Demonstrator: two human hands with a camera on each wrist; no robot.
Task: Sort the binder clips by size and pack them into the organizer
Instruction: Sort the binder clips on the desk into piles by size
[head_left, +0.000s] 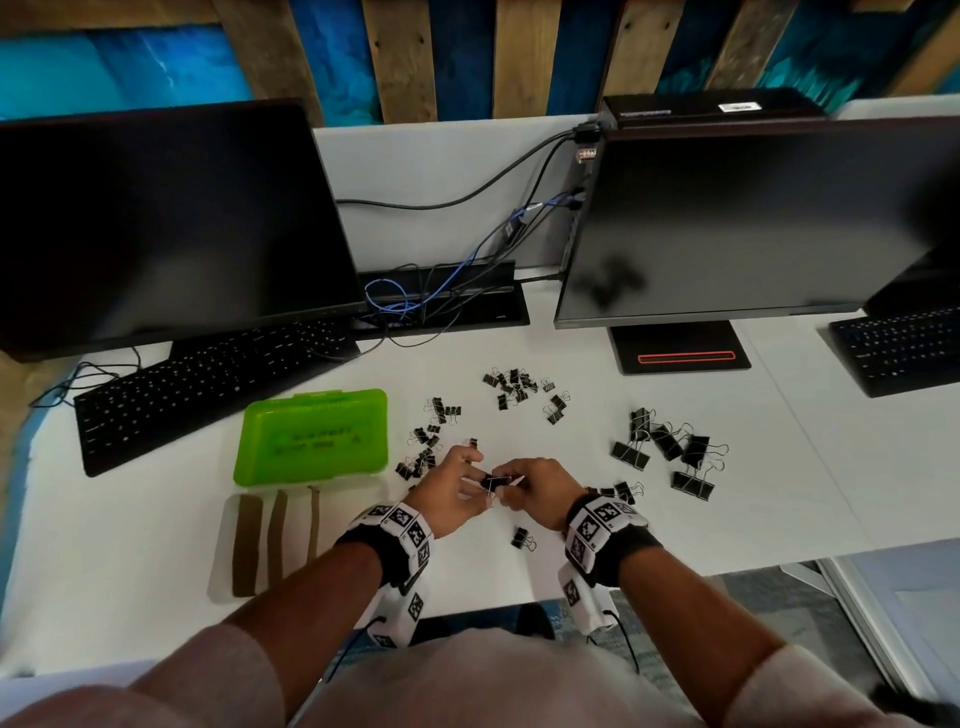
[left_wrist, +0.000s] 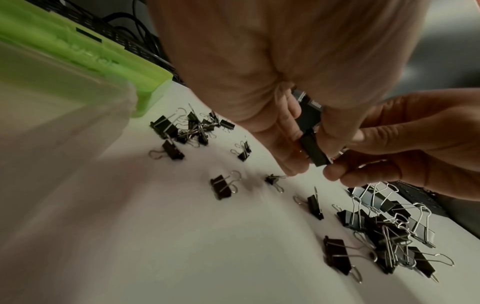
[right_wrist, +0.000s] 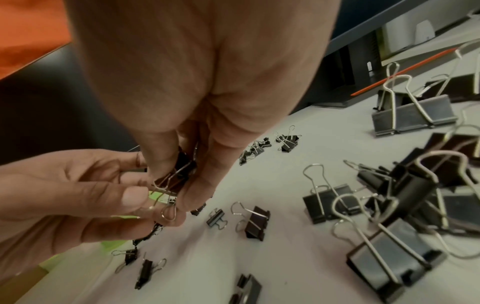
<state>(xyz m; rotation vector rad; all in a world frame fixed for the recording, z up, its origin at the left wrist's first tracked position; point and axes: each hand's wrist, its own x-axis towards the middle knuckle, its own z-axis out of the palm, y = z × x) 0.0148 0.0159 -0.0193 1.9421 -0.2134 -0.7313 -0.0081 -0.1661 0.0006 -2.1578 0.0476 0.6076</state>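
Both my hands are on one black binder clip (head_left: 493, 482) — my left hand (head_left: 451, 488) pinches its body while my right hand (head_left: 537, 491) pinches its wire handles, held just above the white desk (head_left: 779, 493). Small clips (head_left: 423, 452) lie scattered beyond my left fingers, the big clips (head_left: 670, 452) sit piled off to my right, and the open organizer (head_left: 270, 540) with its green lid (head_left: 311, 439) waits at my left.

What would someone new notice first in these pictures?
Both hands, left hand and right hand, meet above the white desk, pinching a black binder clip. Loose clips lie scattered around, the biggest clips to the right; the green organizer lid lies open at left.
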